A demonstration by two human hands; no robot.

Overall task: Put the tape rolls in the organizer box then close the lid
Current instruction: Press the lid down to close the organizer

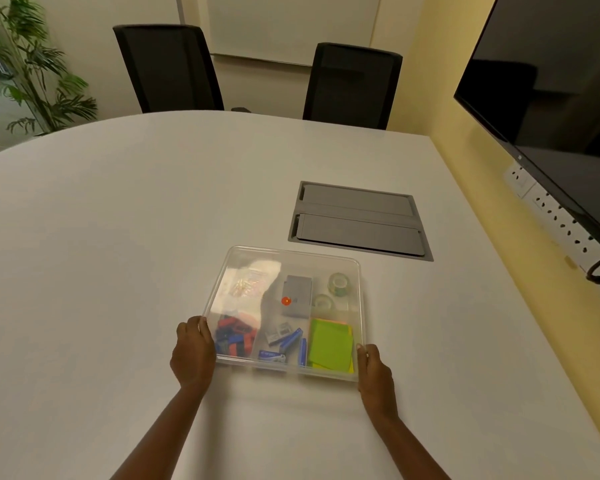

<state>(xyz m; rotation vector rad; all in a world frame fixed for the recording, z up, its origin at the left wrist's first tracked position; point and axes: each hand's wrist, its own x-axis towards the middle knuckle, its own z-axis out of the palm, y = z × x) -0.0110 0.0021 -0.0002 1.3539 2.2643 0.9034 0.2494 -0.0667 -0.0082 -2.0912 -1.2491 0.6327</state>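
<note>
tapes: both rolls (331, 292) lay in the back right part of the box (360, 306) on the table (118, 271) | lid (253, 252): looked on and flat | my left hand (193, 355) and right hand (374, 370): fingers gripped the box's near corners | left to do: I think only a press to be sure it was shut

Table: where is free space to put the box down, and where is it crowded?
The table is bare left of the organizer box, out to its curved edge, and in front, between the forearms. Crowded: the grey floor hatch behind the box; the right strip narrows toward the wall.
</note>
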